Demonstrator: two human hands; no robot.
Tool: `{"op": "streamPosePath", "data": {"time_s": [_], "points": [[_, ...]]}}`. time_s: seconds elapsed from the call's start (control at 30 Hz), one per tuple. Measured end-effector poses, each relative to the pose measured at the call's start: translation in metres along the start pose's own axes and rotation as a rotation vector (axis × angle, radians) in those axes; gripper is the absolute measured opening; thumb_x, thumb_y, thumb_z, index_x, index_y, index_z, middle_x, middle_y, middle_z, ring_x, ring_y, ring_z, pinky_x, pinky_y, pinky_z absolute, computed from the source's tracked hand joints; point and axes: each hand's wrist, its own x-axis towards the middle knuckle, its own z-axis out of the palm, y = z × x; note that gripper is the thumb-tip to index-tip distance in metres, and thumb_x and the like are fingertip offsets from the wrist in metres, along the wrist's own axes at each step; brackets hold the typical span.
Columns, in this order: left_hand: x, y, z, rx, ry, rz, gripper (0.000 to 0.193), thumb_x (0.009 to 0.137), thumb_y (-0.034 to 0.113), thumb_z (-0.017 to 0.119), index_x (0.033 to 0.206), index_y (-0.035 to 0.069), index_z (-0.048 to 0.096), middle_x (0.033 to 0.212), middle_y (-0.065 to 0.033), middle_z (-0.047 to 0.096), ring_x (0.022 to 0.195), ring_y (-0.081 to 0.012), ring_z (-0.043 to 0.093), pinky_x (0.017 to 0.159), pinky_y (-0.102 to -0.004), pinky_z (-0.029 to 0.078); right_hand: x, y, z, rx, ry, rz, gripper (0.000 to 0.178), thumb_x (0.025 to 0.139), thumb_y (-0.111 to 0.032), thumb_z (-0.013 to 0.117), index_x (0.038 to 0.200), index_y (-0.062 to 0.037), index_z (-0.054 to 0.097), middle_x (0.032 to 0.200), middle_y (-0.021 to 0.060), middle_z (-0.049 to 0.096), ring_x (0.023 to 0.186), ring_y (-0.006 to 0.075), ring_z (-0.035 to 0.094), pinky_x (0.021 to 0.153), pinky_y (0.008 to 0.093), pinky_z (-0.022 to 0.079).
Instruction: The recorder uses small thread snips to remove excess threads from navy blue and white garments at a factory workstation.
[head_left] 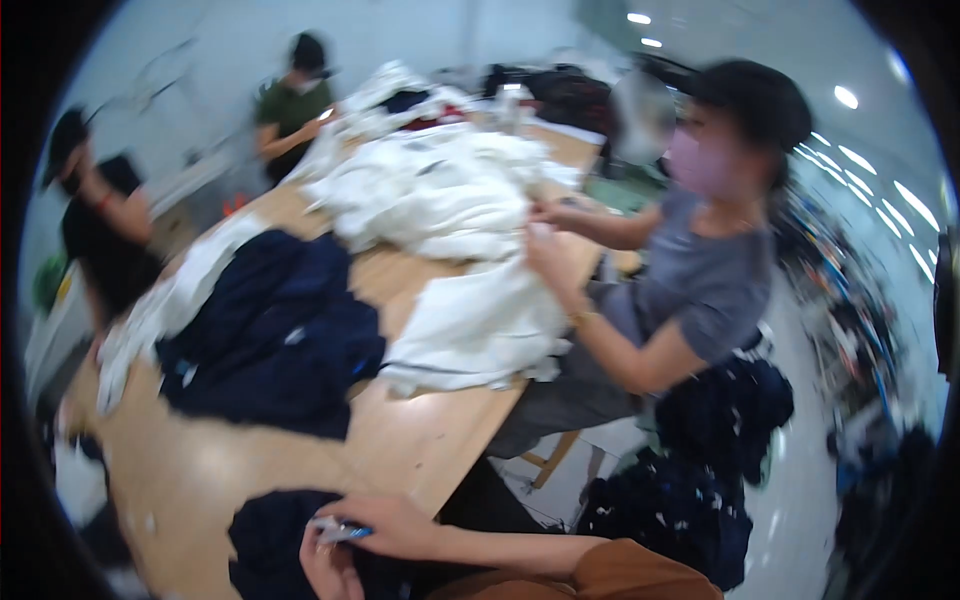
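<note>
At the near edge of the table, my right hand [395,526] is closed on a small silver and blue tool [343,530] that looks like thread snips. Close beside it, my left hand [328,568] has its fingers bent near the tool's silver end; blur hides what they pinch, if anything. A dark navy garment [262,535] lies bunched on the table under and beside both hands. My right forearm, in a brown sleeve, reaches in from the lower right.
A navy garment pile [270,330] and white garments [430,190] cover much of the wooden table [210,470]. At the right, a masked co-worker [700,250] handles a white garment [480,325]. Two people [110,215] are along the left side. Dark bundles [665,510] lie on the floor.
</note>
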Motion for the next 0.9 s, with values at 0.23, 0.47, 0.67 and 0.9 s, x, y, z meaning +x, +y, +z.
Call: {"op": "streamPosePath", "data": {"time_s": [0.23,0.47,0.67,0.9], "points": [[-0.002,0.021,0.025,0.584,-0.062,0.164,0.026,0.09,0.007,0.045,0.111,-0.002,0.056,0.101,-0.0065,0.06,0.09,-0.0163,0.056,0.078,-0.0251,0.044,-0.004,-0.001,-0.011,-0.036,0.099,-0.015,0.031,0.076,-0.011,0.058,0.107,-0.0132,0.058,0.089,0.0079,0.06,0.085,0.0286,0.06,0.069,0.0354,0.048],[-0.02,0.075,0.046,0.748,-0.3,-0.031,0.027,0.088,0.008,0.056,0.111,-0.006,0.056,0.107,-0.0096,0.06,0.099,-0.0171,0.055,0.088,-0.0268,0.041,0.008,0.014,-0.007,0.289,0.037,-0.188,0.024,0.073,-0.017,0.065,0.094,-0.0061,0.06,0.082,0.012,0.06,0.079,0.0311,0.058,0.069,0.0381,0.045],[-0.024,0.099,0.036,0.819,-0.405,-0.004,0.02,0.085,0.007,0.061,0.103,-0.002,0.059,0.099,-0.0082,0.061,0.091,-0.0161,0.056,0.085,-0.0264,0.042,0.012,-0.001,-0.029,0.166,-0.167,-0.141,0.026,0.067,-0.018,0.069,0.086,-0.0012,0.061,0.076,0.0143,0.06,0.076,0.0304,0.058,0.066,0.0368,0.043],[-0.015,0.109,-0.004,1.182,-0.112,0.098,0.021,0.081,-0.002,0.05,0.1,-0.005,0.058,0.091,-0.0116,0.061,0.084,-0.0206,0.055,0.08,-0.0301,0.044,0.019,-0.03,-0.053,0.078,-0.001,-0.223,0.023,0.075,-0.018,0.068,0.087,-0.0031,0.056,0.074,0.0136,0.058,0.073,0.0323,0.057,0.064,0.038,0.043]]}}
